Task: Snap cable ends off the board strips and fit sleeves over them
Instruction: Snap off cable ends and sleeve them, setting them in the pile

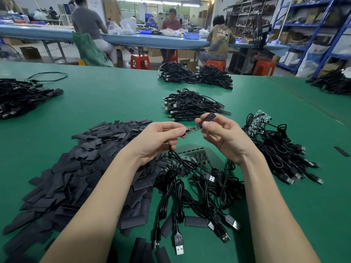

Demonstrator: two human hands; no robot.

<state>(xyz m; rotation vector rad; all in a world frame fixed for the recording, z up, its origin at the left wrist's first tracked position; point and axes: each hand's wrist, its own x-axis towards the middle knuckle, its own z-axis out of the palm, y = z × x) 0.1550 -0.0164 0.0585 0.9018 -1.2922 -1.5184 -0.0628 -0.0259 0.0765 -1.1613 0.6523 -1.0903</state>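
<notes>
- The hands meet above the middle of the table (114, 95), the left hand (161, 137) beside the right hand (220, 133).
- A small board (192, 128) spans the gap between them; a sleeve (209, 117) sits in the right hand, above the board's right end.
- A sleeve pile (79, 171) lies to the left, under the left forearm.
- A board strip (190, 156) lies below the hands, its cables (199, 196) trailing toward the viewer.
- A second strip (260, 118) with cables lies to the right.
- A cable bundle (190, 107) lies behind the hands, with more bundles (195, 75) farther back.
- Another heap (20, 97) lies far left.
</notes>
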